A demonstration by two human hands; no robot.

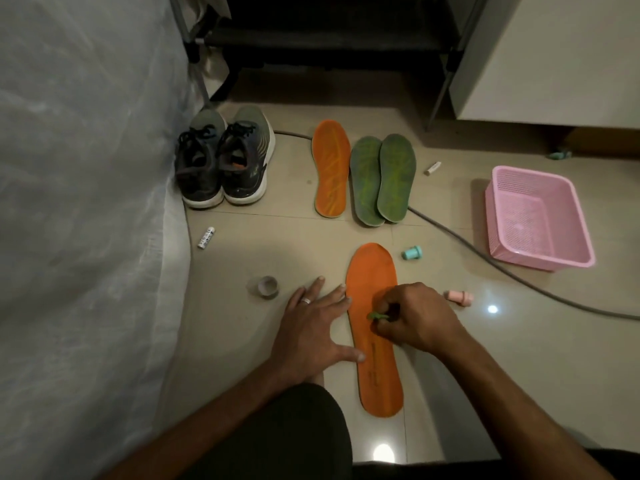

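Note:
An orange insole (pixel 375 375) lies lengthwise on the tiled floor in front of me. My left hand (pixel 317 327) lies flat with spread fingers on the floor, its fingertips and thumb touching the insole's left edge. My right hand (pixel 415 320) is over the middle of the insole, its fingers curled and pinching a small green object (pixel 377 316) against the insole surface. What the green object is cannot be made out.
A second orange insole (pixel 330 168) and two green insoles (pixel 381 180) lie farther off, beside a pair of dark sneakers (pixel 221 161). A pink basket (pixel 538 216), a teal cap (pixel 412 252), a pink cap (pixel 459 297), a tape roll (pixel 266 286), a white tube (pixel 206 237) and a grey cable (pixel 485 258) lie around.

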